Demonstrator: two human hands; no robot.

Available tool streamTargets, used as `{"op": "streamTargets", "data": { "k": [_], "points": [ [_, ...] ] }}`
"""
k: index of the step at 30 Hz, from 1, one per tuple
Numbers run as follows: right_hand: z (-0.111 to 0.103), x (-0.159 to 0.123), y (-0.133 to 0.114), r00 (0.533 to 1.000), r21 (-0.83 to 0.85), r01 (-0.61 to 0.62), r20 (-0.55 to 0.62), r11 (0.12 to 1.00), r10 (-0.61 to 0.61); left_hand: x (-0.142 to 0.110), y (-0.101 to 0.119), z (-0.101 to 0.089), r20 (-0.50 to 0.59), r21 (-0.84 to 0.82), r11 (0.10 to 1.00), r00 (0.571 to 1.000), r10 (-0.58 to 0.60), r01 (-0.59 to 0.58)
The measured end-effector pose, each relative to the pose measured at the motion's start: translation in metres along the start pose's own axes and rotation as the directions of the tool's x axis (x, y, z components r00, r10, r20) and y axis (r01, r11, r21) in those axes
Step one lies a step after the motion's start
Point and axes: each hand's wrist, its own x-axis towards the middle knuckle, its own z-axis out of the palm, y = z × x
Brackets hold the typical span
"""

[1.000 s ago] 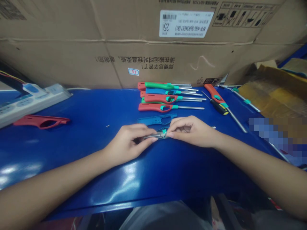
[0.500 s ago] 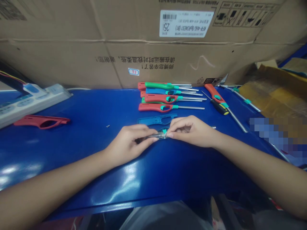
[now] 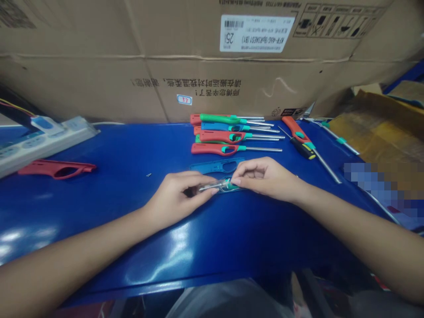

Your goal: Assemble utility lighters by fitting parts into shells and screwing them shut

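Note:
My left hand (image 3: 179,194) is closed around a clear lighter gas tank (image 3: 209,186), thumb below and fingers above it. At the tank's right end, my right hand (image 3: 261,179) pinches close to a small green and metal tip; the fingers hide what they grip. Just beneath the tank lies a blue lighter shell half (image 3: 232,191) with a green piece and thin wires, partly covered by the hands. Another blue shell half (image 3: 215,166) rests on the table right behind them.
Several finished-looking stick lighters (image 3: 218,149) are stacked at the back. To the right lie an orange lighter (image 3: 293,127), a screwdriver (image 3: 308,151) and metal rods. A red shell half (image 3: 58,169), screws (image 3: 149,175) and a power strip (image 3: 43,140) are at left. Cardboard (image 3: 159,84) stands behind.
The tank has tilted slightly, and more of the blue shell half with its green piece shows below it. My right hand has shifted slightly up, its fingers still pinched.

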Motion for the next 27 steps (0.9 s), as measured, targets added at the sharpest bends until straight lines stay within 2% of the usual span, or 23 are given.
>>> {"op": "streamTargets", "data": {
  "k": [5, 22, 27],
  "points": [
    [0.0035, -0.0003, 0.0013, 0.999, -0.015, -0.003, -0.032, 1.000, 0.002, 0.0002, -0.0033, -0.0003, 0.008, -0.016, 1.000, 1.000, 0.006, -0.006],
    [0.0073, -0.0024, 0.0013, 0.999, -0.030, 0.031, -0.030, 0.999, -0.032, -0.0001, -0.0042, 0.0013, 0.009, -0.020, 0.999, 0.999, 0.036, -0.035],
    [0.0071, -0.0025, 0.0041, 0.999, -0.075, 0.007, -0.041, 0.997, -0.010, -0.0012, -0.0054, 0.0009, 0.013, -0.027, 0.999, 0.999, 0.040, -0.040]
  ]
}}
